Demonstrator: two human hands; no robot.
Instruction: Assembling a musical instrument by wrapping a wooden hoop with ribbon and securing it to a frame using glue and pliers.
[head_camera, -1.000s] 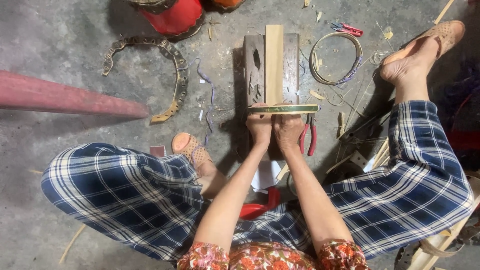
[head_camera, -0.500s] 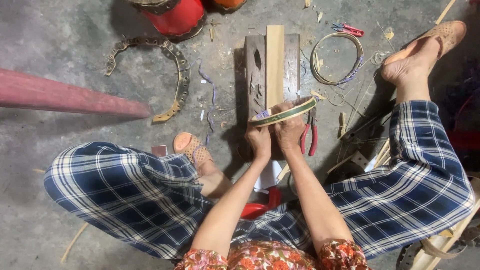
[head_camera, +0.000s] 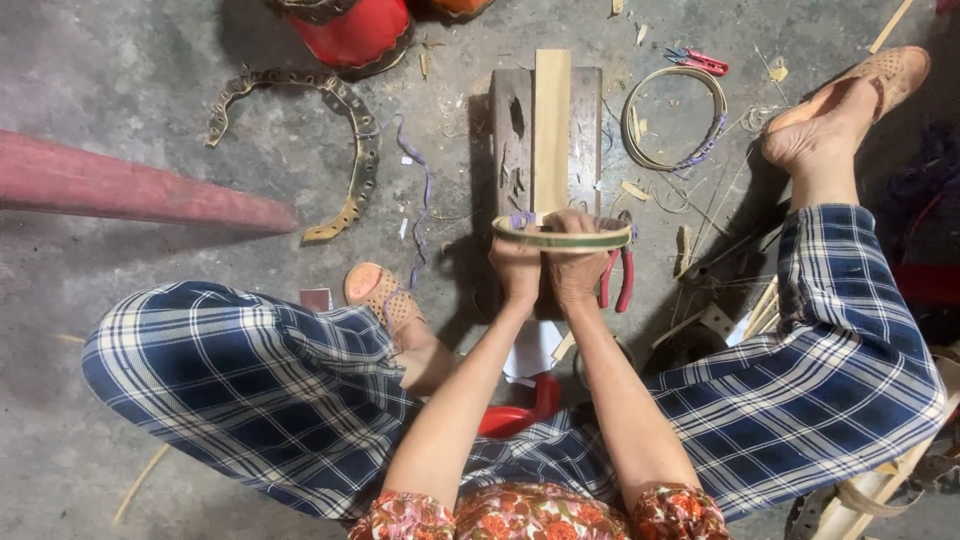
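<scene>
While we sit on the concrete floor (head_camera: 120, 90) with the wooden block (head_camera: 512, 130) and its pale upright slat (head_camera: 551, 120) before us, we list, largest first: a red pole (head_camera: 140, 190), a curved perforated strip (head_camera: 340, 110), a coiled hoop (head_camera: 675, 118), red-handled pliers (head_camera: 615, 280). Our left hand (head_camera: 517, 270) and right hand (head_camera: 578, 272), side by side, are both closed on the near rim of a green bamboo ring (head_camera: 562, 234) held level over the block; we judge shaping in hand, the next move needing an even, steady grip.
</scene>
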